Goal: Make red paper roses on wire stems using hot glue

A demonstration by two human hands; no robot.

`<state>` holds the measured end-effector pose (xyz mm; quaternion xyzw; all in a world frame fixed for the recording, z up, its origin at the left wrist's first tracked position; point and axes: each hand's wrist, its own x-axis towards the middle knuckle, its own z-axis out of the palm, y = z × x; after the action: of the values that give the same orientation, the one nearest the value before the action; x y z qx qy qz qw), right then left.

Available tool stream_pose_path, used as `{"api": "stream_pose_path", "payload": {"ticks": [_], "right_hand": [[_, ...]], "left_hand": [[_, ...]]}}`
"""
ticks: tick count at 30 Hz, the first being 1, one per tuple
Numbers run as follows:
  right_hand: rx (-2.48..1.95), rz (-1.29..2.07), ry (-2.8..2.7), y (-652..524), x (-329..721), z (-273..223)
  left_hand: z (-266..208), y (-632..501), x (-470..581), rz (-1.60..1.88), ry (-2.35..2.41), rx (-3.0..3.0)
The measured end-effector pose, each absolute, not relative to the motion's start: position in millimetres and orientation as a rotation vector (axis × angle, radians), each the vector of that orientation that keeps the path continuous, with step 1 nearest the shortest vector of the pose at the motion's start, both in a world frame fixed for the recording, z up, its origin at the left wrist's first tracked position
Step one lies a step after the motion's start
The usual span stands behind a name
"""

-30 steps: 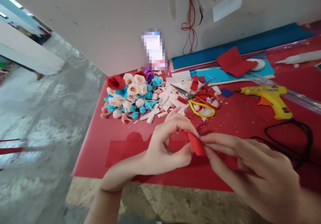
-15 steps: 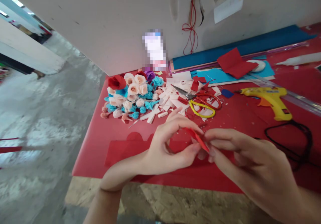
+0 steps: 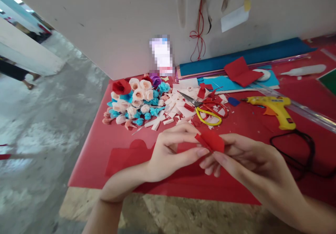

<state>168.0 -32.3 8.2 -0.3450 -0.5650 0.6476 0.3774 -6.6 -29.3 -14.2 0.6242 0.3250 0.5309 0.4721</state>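
Observation:
A small piece of red paper (image 3: 213, 141), partly folded or curled, is held up between both hands above the table. My left hand (image 3: 176, 153) pinches its left edge between thumb and fingers. On the other side, my right hand (image 3: 252, 160) grips its lower right edge, thumb in front and fingers behind. Flat red paper (image 3: 123, 158) with a rounded top lies on the red tabletop (image 3: 90, 164), partly hidden by the left arm. Just beyond the hands are scissors (image 3: 209, 117) with one yellow and one red handle, resting on paper scraps (image 3: 175, 104).
Paper flowers (image 3: 138, 99) in white, blue, red and purple are heaped at the far left. To the right lies a yellow glue gun (image 3: 278, 108) with a black cord (image 3: 312, 153). A blurred-out phone (image 3: 162, 54) leans on the wall. Blue sheets (image 3: 236, 57) lie along the back.
The red paper has turned from nearly edge-on to show its broad face. Both hands still hold it, and the right fingers have shifted lower behind it. The view has moved slightly.

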Motion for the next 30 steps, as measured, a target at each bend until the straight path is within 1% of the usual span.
{"api": "stream_pose_path", "payload": {"ticks": [11, 30], "right_hand": [[-0.832, 1.787, -1.380, -33.4, 169.8, 1.0], [-0.908, 1.626, -1.537, -31.6, 164.6, 7.3]], "left_hand": [[-18.0, -28.6, -4.4, 1.225, 0.726, 1.285], [-21.8, -30.0, 0.3, 1.203, 0.740, 1.088]]}}
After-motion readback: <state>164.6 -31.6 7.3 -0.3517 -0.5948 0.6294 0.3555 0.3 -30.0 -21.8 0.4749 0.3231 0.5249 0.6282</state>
